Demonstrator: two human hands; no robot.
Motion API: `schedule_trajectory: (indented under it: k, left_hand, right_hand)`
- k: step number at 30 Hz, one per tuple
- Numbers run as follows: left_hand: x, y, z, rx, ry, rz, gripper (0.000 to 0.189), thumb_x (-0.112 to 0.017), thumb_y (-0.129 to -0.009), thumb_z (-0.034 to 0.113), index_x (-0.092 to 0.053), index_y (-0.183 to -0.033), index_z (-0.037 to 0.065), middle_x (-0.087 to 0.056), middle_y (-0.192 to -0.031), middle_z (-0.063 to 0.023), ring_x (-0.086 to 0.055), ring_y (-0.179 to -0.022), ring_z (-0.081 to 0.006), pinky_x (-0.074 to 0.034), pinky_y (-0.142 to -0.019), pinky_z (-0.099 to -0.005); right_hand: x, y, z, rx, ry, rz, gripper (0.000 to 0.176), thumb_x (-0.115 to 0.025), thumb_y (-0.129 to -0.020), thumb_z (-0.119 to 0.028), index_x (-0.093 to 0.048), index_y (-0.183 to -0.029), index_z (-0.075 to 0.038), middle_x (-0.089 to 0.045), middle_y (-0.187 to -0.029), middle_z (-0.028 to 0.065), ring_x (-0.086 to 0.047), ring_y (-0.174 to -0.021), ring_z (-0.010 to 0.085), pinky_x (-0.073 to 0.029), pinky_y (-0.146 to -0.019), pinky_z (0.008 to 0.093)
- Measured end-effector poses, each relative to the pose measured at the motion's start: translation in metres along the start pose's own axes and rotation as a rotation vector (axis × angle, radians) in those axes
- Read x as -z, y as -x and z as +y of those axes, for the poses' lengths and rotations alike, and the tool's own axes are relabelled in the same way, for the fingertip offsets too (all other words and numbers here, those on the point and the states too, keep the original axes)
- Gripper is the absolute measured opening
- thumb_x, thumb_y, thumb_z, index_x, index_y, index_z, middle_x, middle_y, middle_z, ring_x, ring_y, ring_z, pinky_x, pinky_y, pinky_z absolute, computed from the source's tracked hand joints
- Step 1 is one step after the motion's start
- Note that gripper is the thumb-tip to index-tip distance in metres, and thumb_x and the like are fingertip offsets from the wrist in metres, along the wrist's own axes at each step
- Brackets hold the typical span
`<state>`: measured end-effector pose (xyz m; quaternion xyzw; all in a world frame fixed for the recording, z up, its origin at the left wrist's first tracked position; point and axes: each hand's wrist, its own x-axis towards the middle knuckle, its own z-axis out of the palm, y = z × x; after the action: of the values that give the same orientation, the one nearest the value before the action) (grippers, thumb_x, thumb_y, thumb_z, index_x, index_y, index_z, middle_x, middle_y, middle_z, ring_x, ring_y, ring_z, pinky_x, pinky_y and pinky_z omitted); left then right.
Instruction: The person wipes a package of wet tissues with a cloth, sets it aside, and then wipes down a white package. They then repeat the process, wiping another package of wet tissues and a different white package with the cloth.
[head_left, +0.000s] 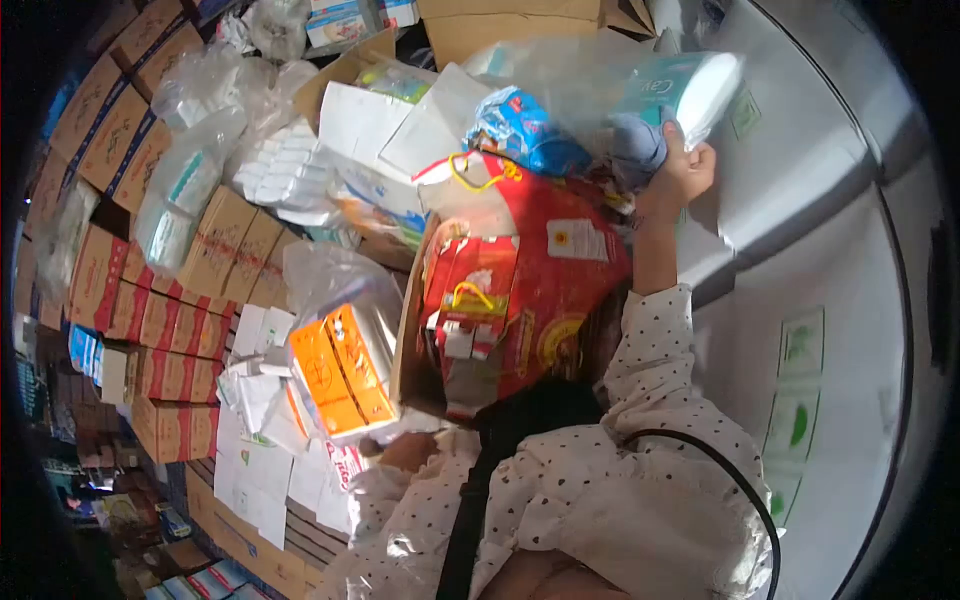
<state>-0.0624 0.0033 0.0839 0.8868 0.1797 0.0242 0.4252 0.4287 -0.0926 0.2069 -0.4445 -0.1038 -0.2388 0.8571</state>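
Note:
My right hand (688, 172) is raised at the upper right, its fingers closed on a plastic-wrapped pack (690, 85) with white contents and a teal label. Clear film trails to the left of the pack, partly smeared by motion. Directly beside that hand is a bunched grey-blue cloth-like piece (637, 150). Low in the view, my left hand (408, 452) is near a white pack with pink-red lettering (346, 462), below an orange-labelled pack (345, 372) in clear plastic. Its fingers are mostly hidden. In front of my body stands an open carton (412, 345) with red-and-yellow bags (560, 260) in it.
Large white wrapped blocks (800, 400) line the right side. Brown and red cartons (180, 330) are stacked on the left. A blue bag (525, 130), white folded packs (275, 170) and clear plastic bags (205, 85) crowd the far side, with another open carton (510, 30) behind.

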Motion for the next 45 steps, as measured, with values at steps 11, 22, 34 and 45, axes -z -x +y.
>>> schedule_trajectory:
  k: [11, 22, 34, 45]
  left_hand:
    - [-0.009, 0.002, 0.129, -0.608, 0.030, -0.181, 0.031, -0.064, -0.092, 0.026, -0.062, -0.116, 0.007, -0.062, -0.111, -0.0138, -0.060, -0.105, -0.0319, -0.050, -0.089, -0.0400]
    - [-0.089, 0.055, 0.177, -0.715, -0.042, -0.505, 0.032, -0.065, -0.085, 0.025, -0.058, -0.101, -0.002, -0.063, -0.093, -0.0224, -0.064, -0.088, -0.0388, -0.053, -0.078, -0.0455]
    - [-0.046, 0.080, 0.187, -0.947, 0.825, -0.748, 0.025, -0.061, -0.093, 0.018, -0.059, -0.091, -0.006, -0.058, -0.085, -0.0212, -0.057, -0.084, -0.0394, -0.044, -0.072, -0.0401]
    - [-0.036, 0.071, 0.065, 0.307, 1.318, 0.065, 0.064, -0.045, -0.101, 0.053, -0.044, -0.138, 0.001, -0.055, -0.130, -0.0154, -0.058, -0.113, -0.0271, -0.047, -0.100, -0.0457]
  right_hand:
    - [0.036, 0.142, -0.162, 0.184, 0.499, -0.088, 0.036, -0.069, -0.083, -0.003, -0.054, -0.115, -0.001, -0.055, -0.076, 0.0001, -0.050, -0.067, 0.0078, -0.041, -0.064, 0.0212]
    - [0.031, 0.233, -0.166, -0.380, -0.019, -0.515, 0.022, -0.065, -0.086, -0.010, -0.059, -0.106, -0.002, -0.064, -0.090, 0.0053, -0.058, -0.078, 0.0114, -0.046, -0.074, 0.0222]
    - [-0.010, 0.160, 0.004, -0.640, -0.175, -0.500, 0.019, -0.062, -0.082, -0.013, -0.066, -0.099, -0.004, -0.064, -0.094, 0.0049, -0.061, -0.091, 0.0194, -0.046, -0.086, 0.0303]
    - [0.055, 0.206, -0.054, -0.297, 0.052, -0.722, 0.021, -0.059, -0.085, -0.007, -0.066, -0.103, 0.002, -0.063, -0.095, 0.0081, -0.060, -0.093, 0.0168, -0.047, -0.088, 0.0296]
